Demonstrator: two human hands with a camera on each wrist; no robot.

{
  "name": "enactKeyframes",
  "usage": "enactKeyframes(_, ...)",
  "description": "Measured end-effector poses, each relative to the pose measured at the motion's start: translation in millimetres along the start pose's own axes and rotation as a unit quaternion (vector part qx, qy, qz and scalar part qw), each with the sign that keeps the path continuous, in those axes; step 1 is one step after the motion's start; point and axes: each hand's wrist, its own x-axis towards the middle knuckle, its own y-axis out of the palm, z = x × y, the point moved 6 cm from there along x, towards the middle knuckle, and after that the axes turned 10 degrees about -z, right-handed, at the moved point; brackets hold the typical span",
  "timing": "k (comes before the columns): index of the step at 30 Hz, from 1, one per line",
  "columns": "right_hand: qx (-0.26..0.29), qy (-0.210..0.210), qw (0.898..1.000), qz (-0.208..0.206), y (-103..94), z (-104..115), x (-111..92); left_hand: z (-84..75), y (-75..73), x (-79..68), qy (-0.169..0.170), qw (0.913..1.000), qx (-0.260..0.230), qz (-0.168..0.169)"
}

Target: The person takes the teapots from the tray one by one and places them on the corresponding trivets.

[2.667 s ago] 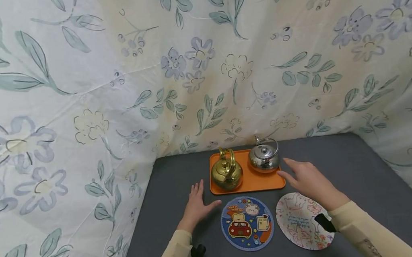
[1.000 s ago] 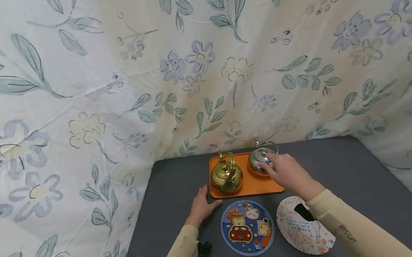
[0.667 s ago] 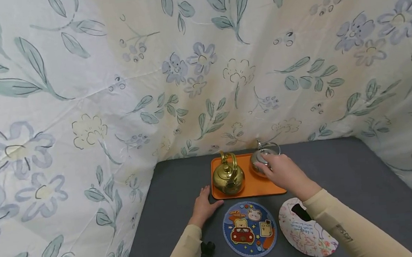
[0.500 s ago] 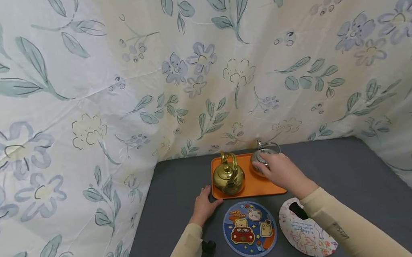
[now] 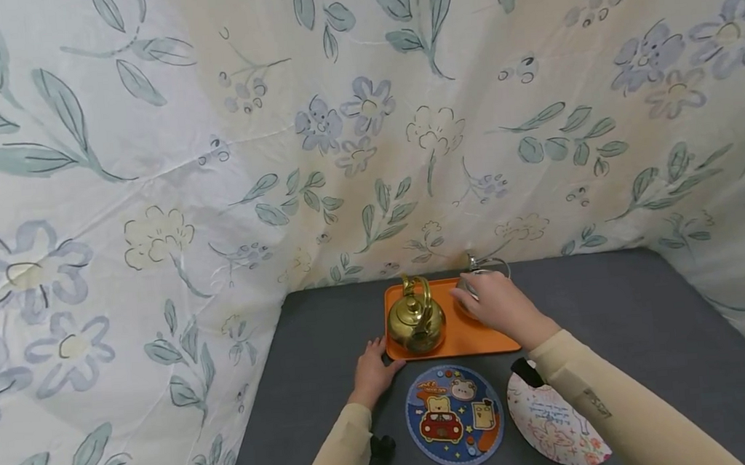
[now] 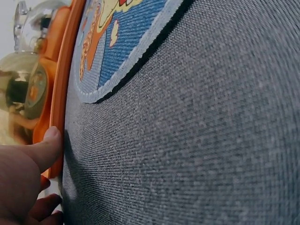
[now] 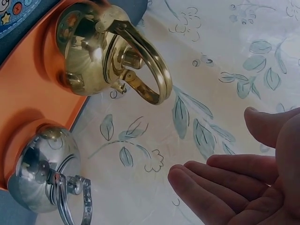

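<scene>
On an orange tray (image 5: 476, 340) stand a gold kettle (image 5: 415, 325) at the left and a silver kettle (image 7: 40, 164) at the back right. My right hand (image 5: 496, 303) hovers above the silver kettle and hides most of its body in the head view. Thumb and fingers of that hand are apart with nothing between them in the right wrist view. Around the tray's front left corner lies my left hand (image 5: 372, 373), its thumb (image 6: 49, 140) against the front rim and its fingers along the left side.
A blue round mat with cartoon figures (image 5: 455, 416) lies in front of the tray. To its right is a pink and white floral mat (image 5: 552, 430), partly under the right forearm. Flower-printed cloth (image 5: 337, 118) rises behind the dark grey tabletop (image 5: 630, 329).
My right hand has come leftward from beside the tray to over the silver kettle. The left hand has moved right, up to the tray's corner. Both kettles stay in place.
</scene>
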Motion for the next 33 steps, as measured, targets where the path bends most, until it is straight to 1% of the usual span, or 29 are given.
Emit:
enactKeyframes(6, -0.003, 0.011, 1.0, 0.022, 9.2, 3, 3, 0.6, -2.8, -1.9, 0.001, 0.9999, 0.004, 0.011)
enactKeyframes(10, -0.016, 0.017, 0.999, 0.031, 15.6, 4, 4, 1.8, -5.0, -2.8, 0.002, 0.9999, 0.005, 0.016)
enactKeyframes(17, -0.028, 0.016, 0.998, 0.047, 26.1, 8, 9, 2.9, -9.5, -5.4, 0.014, 0.9997, 0.007, 0.017)
enactKeyframes(22, -0.003, 0.03, 0.997, 0.068, 35.4, 6, 13, 0.6, -11.2, -5.8, 0.012, 0.9997, 0.0, 0.02)
enactKeyframes(26, 0.017, 0.033, 0.997, 0.073, 40.3, 5, 17, 0.1, -11.1, -3.8, 0.014, 0.9996, -0.004, 0.023)
enactKeyframes(33, 0.016, 0.044, 0.995, 0.089, 51.7, 4, 26, 1.9, -11.4, -0.7, 0.007, 0.9996, -0.003, 0.028)
